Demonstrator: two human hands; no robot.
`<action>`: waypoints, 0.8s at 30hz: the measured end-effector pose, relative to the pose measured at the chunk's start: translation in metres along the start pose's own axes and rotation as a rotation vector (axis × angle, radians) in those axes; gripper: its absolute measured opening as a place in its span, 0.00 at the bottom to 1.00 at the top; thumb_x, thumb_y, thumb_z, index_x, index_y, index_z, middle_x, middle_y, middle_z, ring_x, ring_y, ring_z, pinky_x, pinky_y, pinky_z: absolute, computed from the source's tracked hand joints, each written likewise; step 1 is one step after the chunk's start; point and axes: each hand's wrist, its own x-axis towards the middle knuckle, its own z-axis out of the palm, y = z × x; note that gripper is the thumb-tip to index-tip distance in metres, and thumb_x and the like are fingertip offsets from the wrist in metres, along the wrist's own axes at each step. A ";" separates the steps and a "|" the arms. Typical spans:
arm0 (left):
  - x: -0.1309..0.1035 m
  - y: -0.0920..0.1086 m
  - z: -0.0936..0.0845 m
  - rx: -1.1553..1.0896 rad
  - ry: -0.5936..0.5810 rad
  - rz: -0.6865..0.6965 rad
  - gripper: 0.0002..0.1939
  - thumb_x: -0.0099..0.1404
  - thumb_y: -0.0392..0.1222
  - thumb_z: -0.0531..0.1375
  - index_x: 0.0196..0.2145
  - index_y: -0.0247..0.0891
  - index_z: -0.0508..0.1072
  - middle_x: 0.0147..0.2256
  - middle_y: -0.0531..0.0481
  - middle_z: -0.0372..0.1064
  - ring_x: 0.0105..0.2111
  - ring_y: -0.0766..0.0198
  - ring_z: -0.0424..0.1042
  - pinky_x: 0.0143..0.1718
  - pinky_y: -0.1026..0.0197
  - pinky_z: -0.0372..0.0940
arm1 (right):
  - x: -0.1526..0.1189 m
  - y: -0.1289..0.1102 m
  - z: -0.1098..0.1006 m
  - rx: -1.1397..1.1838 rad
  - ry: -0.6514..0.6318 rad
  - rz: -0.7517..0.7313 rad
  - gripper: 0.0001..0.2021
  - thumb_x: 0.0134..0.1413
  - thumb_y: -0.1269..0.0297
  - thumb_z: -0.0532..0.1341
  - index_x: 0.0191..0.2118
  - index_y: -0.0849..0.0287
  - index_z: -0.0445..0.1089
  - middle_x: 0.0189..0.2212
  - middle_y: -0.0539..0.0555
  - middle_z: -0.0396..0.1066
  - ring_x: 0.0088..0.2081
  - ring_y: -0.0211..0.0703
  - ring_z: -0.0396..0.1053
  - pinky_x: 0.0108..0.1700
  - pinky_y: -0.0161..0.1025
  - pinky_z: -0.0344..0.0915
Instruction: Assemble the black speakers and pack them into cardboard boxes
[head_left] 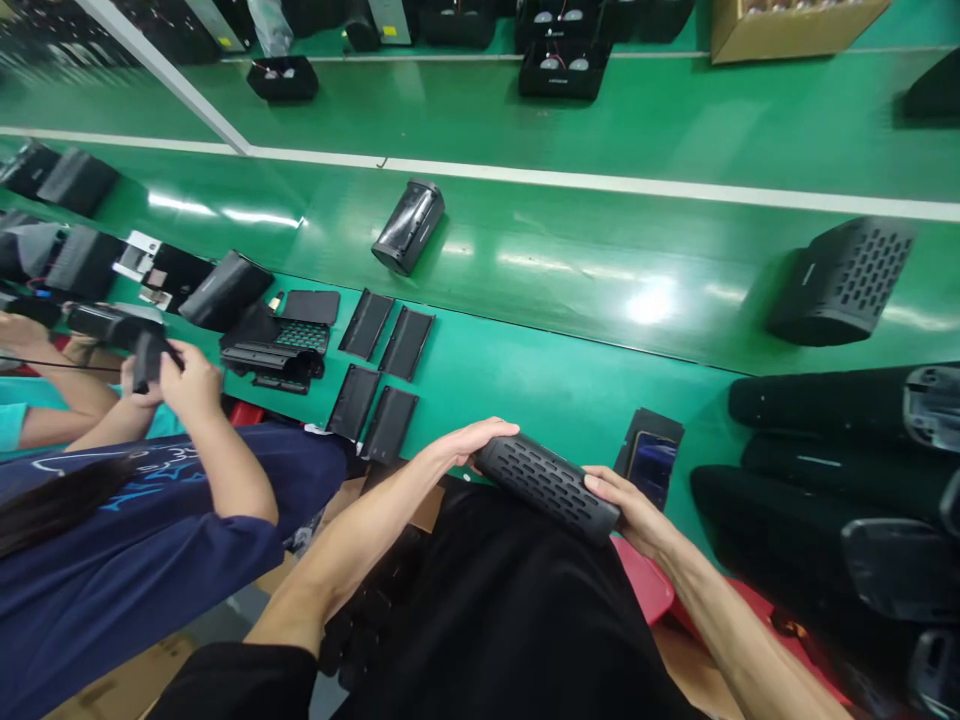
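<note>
A black speaker housing with slotted holes [546, 480] lies across my lap at the bench edge, held at both ends. My left hand [480, 440] is closed round its left end, with the fingertips hidden beneath. At the other end my right hand [624, 500] grips it, thumb on top. Right of my right hand, a phone with a dark screen [652, 464] rests on a black flat piece. Flat black panels [390, 424] lie on the green bench to my left.
To the left a co-worker's hands [187, 385] hold a black part. Black housings [825, 420] crowd the right side. On the green conveyor [570, 270] stand a glossy black housing [409, 226] and a slotted speaker [844, 280]. A cardboard box [795, 30] sits at the back.
</note>
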 end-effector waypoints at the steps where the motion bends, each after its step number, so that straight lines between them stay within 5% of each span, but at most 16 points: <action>1: 0.002 0.001 0.000 0.000 0.021 -0.006 0.26 0.58 0.65 0.66 0.46 0.45 0.73 0.34 0.51 0.72 0.30 0.56 0.72 0.29 0.57 0.69 | 0.001 0.003 0.000 0.025 0.007 0.009 0.30 0.39 0.40 0.77 0.43 0.53 0.74 0.28 0.47 0.74 0.25 0.38 0.65 0.25 0.33 0.57; 5: 0.000 0.002 -0.001 -0.010 0.080 0.049 0.26 0.58 0.64 0.67 0.45 0.43 0.76 0.35 0.48 0.75 0.34 0.51 0.74 0.31 0.55 0.70 | -0.003 0.008 -0.008 0.057 0.008 -0.010 0.28 0.39 0.40 0.78 0.40 0.53 0.75 0.28 0.47 0.75 0.25 0.38 0.66 0.25 0.33 0.58; 10: -0.003 -0.013 0.025 -0.426 0.106 0.491 0.41 0.58 0.70 0.68 0.62 0.45 0.70 0.58 0.39 0.71 0.49 0.50 0.74 0.41 0.54 0.71 | -0.001 0.009 0.006 0.327 0.014 -0.238 0.24 0.45 0.43 0.77 0.45 0.50 0.79 0.44 0.52 0.82 0.41 0.49 0.76 0.42 0.43 0.72; 13: -0.006 -0.016 0.046 -0.507 -0.038 0.705 0.50 0.50 0.67 0.75 0.64 0.43 0.67 0.63 0.37 0.68 0.57 0.45 0.72 0.54 0.48 0.68 | 0.008 0.013 0.034 0.486 -0.056 -0.354 0.27 0.45 0.38 0.75 0.48 0.47 0.79 0.49 0.53 0.81 0.49 0.57 0.77 0.54 0.52 0.72; 17: -0.038 0.003 0.033 -0.197 -0.123 0.857 0.51 0.51 0.61 0.76 0.67 0.39 0.65 0.63 0.36 0.68 0.64 0.37 0.66 0.63 0.43 0.62 | 0.009 0.002 0.034 0.233 -0.251 -0.363 0.37 0.46 0.43 0.76 0.61 0.49 0.73 0.62 0.61 0.73 0.61 0.66 0.70 0.62 0.60 0.65; 21: -0.084 0.020 0.007 0.526 0.050 0.717 0.53 0.47 0.55 0.77 0.68 0.49 0.65 0.62 0.43 0.71 0.60 0.34 0.70 0.59 0.43 0.64 | -0.010 -0.024 -0.004 0.134 -0.145 -0.549 0.46 0.48 0.32 0.70 0.71 0.37 0.59 0.74 0.57 0.57 0.69 0.67 0.61 0.61 0.61 0.66; 24: -0.097 0.018 0.009 0.829 0.027 0.613 0.53 0.45 0.56 0.77 0.67 0.52 0.67 0.58 0.43 0.74 0.57 0.31 0.73 0.58 0.40 0.63 | -0.028 -0.031 -0.010 -0.168 -0.100 -0.563 0.53 0.46 0.33 0.72 0.75 0.37 0.52 0.74 0.56 0.53 0.70 0.65 0.58 0.67 0.58 0.60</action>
